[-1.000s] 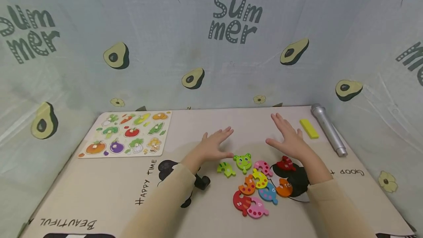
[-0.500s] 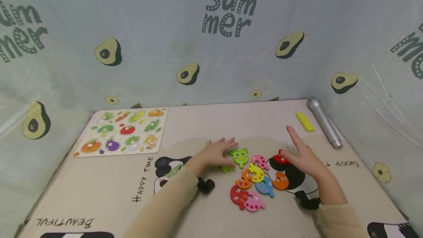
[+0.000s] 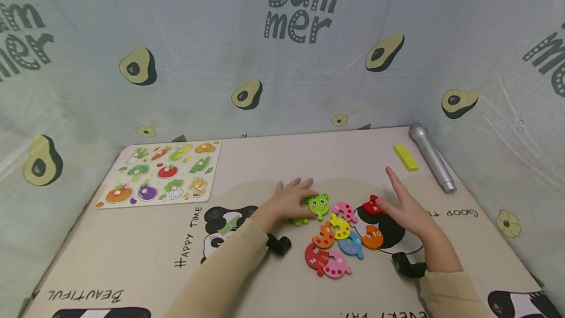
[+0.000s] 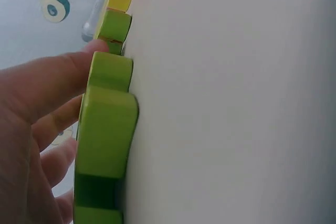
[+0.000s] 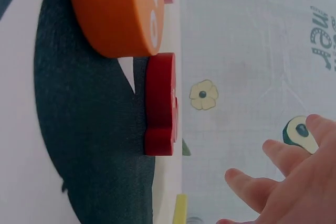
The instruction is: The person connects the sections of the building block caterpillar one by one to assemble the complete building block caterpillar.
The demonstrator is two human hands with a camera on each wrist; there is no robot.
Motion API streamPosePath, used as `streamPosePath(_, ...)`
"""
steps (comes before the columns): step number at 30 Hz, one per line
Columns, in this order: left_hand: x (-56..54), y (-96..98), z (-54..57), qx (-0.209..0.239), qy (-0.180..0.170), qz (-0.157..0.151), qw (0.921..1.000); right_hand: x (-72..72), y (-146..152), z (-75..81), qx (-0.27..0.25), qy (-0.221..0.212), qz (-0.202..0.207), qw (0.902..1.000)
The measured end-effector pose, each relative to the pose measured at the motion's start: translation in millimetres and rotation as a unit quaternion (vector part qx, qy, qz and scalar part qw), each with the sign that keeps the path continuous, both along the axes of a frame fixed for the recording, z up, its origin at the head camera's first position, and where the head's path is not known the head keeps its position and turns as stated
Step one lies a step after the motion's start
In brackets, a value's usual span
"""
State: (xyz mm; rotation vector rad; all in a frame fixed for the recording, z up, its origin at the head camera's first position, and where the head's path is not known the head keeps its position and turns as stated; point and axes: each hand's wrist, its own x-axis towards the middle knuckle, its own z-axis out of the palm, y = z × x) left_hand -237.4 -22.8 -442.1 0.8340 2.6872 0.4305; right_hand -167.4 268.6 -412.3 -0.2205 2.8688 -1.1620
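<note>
My left hand is over a green puzzle piece, its thumb and index fingertips at the left edge of the green frog-head piece. In the left wrist view, the hand lies along the thick green piece, fingers loosely spread; no firm grip shows. My right hand, fingers extended, hovers beside a red numbered piece. In the right wrist view, the hand is apart from that red piece. An orange piece marked 10 lies nearby.
Several curved numbered pieces, including a yellow one and a blue one, cluster between the hands. A vegetable puzzle board lies at back left. A yellow block and a silver microphone-shaped cylinder are at back right.
My left hand has moved right and down to the frog-head piece, covering more of the green piece. My right hand has moved right and lower, near the red piece. The head view has shifted slightly.
</note>
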Motion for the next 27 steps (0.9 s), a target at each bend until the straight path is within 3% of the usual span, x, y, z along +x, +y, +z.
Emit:
streamPosePath(8,-3.8,-4.1,-2.2,0.016,0.013,-0.003,0.9998,-0.9,-1,-1.8,0.002,-0.001,0.001,1.0)
streamPosePath(12,-9.4,-10.7,-3.3,0.027,-0.005,0.005,0.9996,-0.8,-1,-2.8,0.001,-0.004,0.002,1.0)
streamPosePath(19,-24.2,-35.1,-1.5,0.063,-0.036,0.037,0.9967,-2.4,0,-4.8,0.002,-0.005,0.008,1.0)
streamPosePath(24,-27.6,-51.1,-0.3,0.061,-0.042,0.072,0.9947,-3.1,-1,-6.1,0.005,-0.001,0.013,0.9999)
streamPosePath(27,-28.1,-54.9,-1.1,0.058,-0.046,0.068,0.995,-2.3,-2,-6.9,0.005,-0.004,0.014,0.9999)
